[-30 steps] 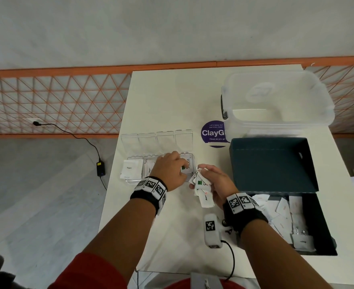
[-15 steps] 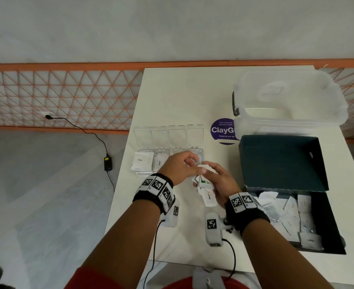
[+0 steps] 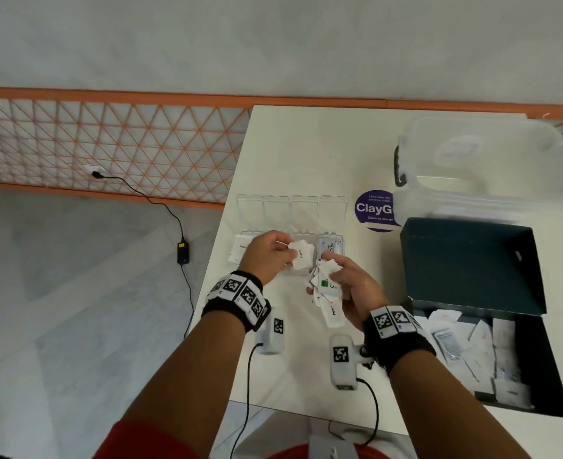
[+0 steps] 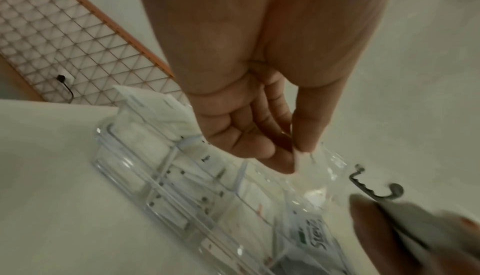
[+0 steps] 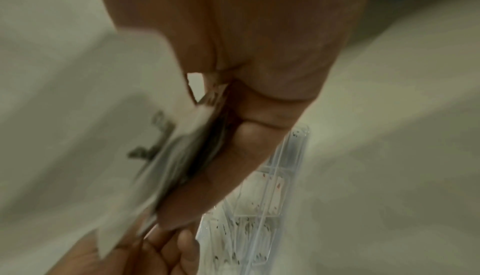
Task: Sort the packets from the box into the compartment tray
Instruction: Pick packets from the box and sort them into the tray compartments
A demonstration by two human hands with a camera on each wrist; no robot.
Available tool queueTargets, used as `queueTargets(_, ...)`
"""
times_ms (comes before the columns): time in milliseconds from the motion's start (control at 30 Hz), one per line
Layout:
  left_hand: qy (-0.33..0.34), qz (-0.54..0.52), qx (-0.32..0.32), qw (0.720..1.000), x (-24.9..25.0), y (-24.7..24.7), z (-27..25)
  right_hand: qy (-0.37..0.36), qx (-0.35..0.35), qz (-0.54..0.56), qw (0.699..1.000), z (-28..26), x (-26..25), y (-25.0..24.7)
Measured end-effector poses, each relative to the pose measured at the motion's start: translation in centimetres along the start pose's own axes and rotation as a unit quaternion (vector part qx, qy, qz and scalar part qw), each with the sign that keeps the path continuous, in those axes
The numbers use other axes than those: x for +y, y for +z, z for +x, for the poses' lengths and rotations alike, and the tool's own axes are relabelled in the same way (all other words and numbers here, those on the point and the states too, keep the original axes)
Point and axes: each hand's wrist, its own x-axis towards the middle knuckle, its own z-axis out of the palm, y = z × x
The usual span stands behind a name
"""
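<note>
At the middle of the head view, the left hand (image 3: 266, 256) pinches 1 white packet (image 3: 301, 258) between thumb and fingers, its long axis running top to bottom of the frame, just above the clear compartment tray (image 3: 331, 240). Just right and lower, the right hand (image 3: 353, 289) curls around a fanned bunch of packets (image 3: 328, 293), most pointing down the frame. The tray sits mid-counter (image 3: 306, 154), its row of compartments running left to right. The dark box (image 3: 472, 260) lies open at lower right, loose packets inside.
</note>
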Motion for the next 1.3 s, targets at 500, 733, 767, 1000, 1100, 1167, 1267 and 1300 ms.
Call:
queueTargets(500,0.014,0.162,0.082,0.983,-1.1,-3.4,3.2,0.018,-0.004,0.089,0.996,0.7,0.0,2.1)
queueTargets(733,0.055,0.335,0.046,0.940,-1.8,-1.9,3.6,0.027,-0.040,0.128,0.991,1.6,0.0,2.5)
queueTargets(767,0.053,0.347,0.052,0.935,-1.8,-1.9,3.6,0.029,-0.045,0.125,0.991,1.7,0.0,2.5)
queueTargets(1000,0.107,0.201,0.043,0.973,0.6,-2.1,2.8,0.010,-0.064,0.153,0.986,1.9,0.0,3.1)
queueTargets(1100,0.095,0.131,-0.053,0.985,1.6,-1.4,1.8,0.006,-0.053,0.116,0.992,1.9,-0.2,3.6)
queueTargets(1167,0.078,0.136,-0.085,0.984,1.6,-0.9,1.5,0.000,-0.046,0.067,0.997,1.7,-0.3,4.0)
queueTargets(1267,0.049,0.091,-0.104,0.989,1.1,-0.8,1.2,-0.018,-0.036,-0.007,0.999,1.4,-0.2,4.5)
queueTargets(1300,0.041,0.071,-0.112,0.990,1.0,-0.9,1.2,-0.021,-0.030,-0.018,0.999,1.4,-0.1,4.7)
